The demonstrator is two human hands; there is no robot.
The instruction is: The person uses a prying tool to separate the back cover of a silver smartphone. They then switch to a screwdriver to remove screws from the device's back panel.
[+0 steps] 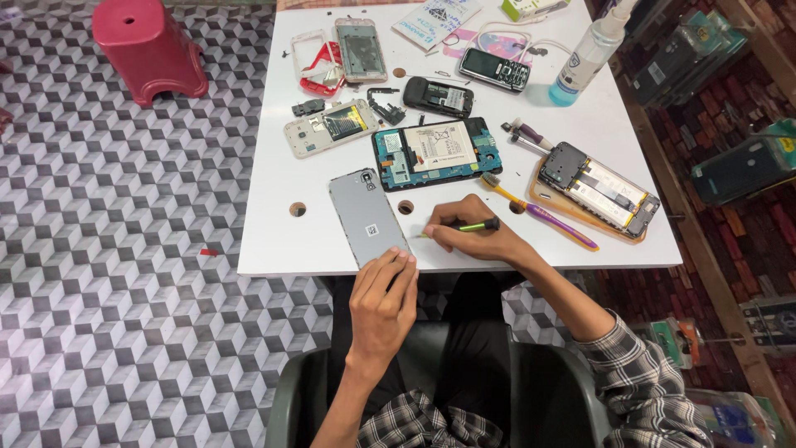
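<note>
A grey phone [365, 214] lies back side up near the front edge of the white table [282, 241]. My left hand [383, 300] rests its fingertips on the phone's near corner. My right hand [473, 235] grips a thin green and black tool [469, 226], its tip touching the table just right of the phone.
An opened tablet [433, 152] lies behind the phone. An opened phone on a wooden block [599, 191], a purple and yellow toothbrush [541, 212], other phones and loose parts [332, 128] and a spray bottle [587, 58] cover the table. A red stool [148, 48] stands on the patterned floor.
</note>
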